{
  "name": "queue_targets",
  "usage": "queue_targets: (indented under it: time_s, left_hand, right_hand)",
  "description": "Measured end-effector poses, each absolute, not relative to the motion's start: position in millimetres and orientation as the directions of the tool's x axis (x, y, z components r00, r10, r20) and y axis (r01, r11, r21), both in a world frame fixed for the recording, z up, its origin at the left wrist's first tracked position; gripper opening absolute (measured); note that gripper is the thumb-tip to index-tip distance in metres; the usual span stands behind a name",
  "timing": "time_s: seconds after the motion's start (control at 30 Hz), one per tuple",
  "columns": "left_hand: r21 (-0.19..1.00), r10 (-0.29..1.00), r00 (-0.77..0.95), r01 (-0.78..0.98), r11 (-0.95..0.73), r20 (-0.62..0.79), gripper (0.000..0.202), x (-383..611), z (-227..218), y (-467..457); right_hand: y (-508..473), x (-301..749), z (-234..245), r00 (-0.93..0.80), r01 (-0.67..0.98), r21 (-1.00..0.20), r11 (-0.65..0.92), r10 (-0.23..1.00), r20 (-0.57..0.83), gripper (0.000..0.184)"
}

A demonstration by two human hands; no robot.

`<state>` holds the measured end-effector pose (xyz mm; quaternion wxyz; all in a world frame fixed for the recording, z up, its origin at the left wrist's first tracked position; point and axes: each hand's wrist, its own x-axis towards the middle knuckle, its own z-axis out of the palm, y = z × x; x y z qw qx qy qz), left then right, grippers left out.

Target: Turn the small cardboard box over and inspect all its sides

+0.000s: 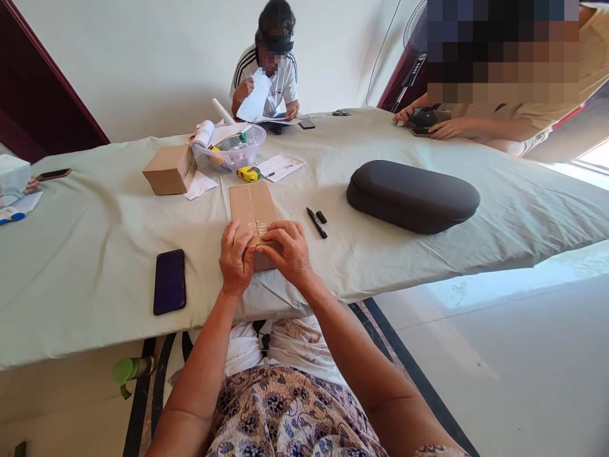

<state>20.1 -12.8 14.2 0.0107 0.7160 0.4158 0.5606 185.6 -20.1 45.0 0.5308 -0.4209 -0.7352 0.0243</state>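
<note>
A closed cardboard box (251, 202) with clear tape along its middle seam lies on the cloth in front of me. My left hand (236, 257) grips its near left part, fingers bent over the top and the thumb at the near edge. From the right, my right hand (288, 249) pinches at the same near edge, its fingertips on the taped seam. The two thumbs almost meet; whether a tape end is between the fingers is hidden. Just right of the box lie an uncapped black marker (316, 223) and its cap (321, 217).
A phone (170, 282) lies at left and a dark hard case (413, 197) at right. Beyond the box are another carton (170, 170), a tape measure (248, 173) and a filled plastic basket (233, 155). People sit across the table (95, 254); a green-lidded bottle (133, 369) is below its edge.
</note>
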Motion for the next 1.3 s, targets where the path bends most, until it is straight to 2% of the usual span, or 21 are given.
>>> queue_targets:
  time_s: [0.2, 0.27, 0.33, 0.47, 0.63, 0.77, 0.9, 1.0, 1.1, 1.3]
  left_hand:
    - [0.461, 0.588, 0.031, 0.59, -0.663, 0.808, 0.042, 23, 13, -11]
    - [0.454, 0.585, 0.032, 0.597, -0.662, 0.811, 0.042, 23, 13, -11]
    - [0.447, 0.58, 0.03, 0.605, -0.659, 0.814, 0.041, 22, 14, -11]
    - [0.417, 0.551, 0.032, 0.617, -0.667, 0.834, 0.037, 23, 14, -11]
    - [0.419, 0.551, 0.026, 0.62, -0.663, 0.834, 0.037, 23, 13, -11]
    - [0.438, 0.572, 0.027, 0.613, -0.657, 0.82, 0.039, 20, 13, -10]
    - [0.421, 0.554, 0.038, 0.607, -0.674, 0.832, 0.036, 15, 15, -12]
    - [0.445, 0.558, -0.001, 0.604, -0.661, 0.83, 0.038, 10, 16, -14]
    - [0.483, 0.566, -0.06, 0.599, -0.638, 0.822, 0.041, 4, 16, -16]
    - [0.567, 0.588, -0.16, 0.548, -0.615, 0.793, 0.044, -4, 16, -18]
  right_hand:
    - [-17, 191, 31, -0.055, 0.523, -0.471, 0.711, 0.58, 0.813, 0.016]
    - [-17, 196, 29, -0.074, 0.496, -0.486, 0.72, 0.593, 0.802, 0.018]
    - [-17, 200, 27, -0.058, 0.468, -0.534, 0.704, 0.627, 0.777, 0.018]
    - [-16, 203, 15, 0.081, 0.33, -0.662, 0.673, 0.678, 0.73, 0.019]
    - [-15, 203, -13, 0.11, 0.162, -0.816, 0.556, 0.811, 0.574, 0.04]
    - [-18, 214, -32, 0.028, 0.245, -0.862, 0.444, 0.885, 0.464, 0.044]
    - [-23, 221, -39, -0.065, 0.418, -0.778, 0.47, 0.869, 0.49, 0.046]
    - [-24, 221, -39, -0.126, 0.478, -0.71, 0.517, 0.841, 0.527, 0.053]
    - [-25, 219, -37, -0.167, 0.499, -0.695, 0.518, 0.844, 0.51, 0.054]
    - [-30, 217, -34, -0.157, 0.423, -0.756, 0.5, 0.862, 0.482, 0.045]
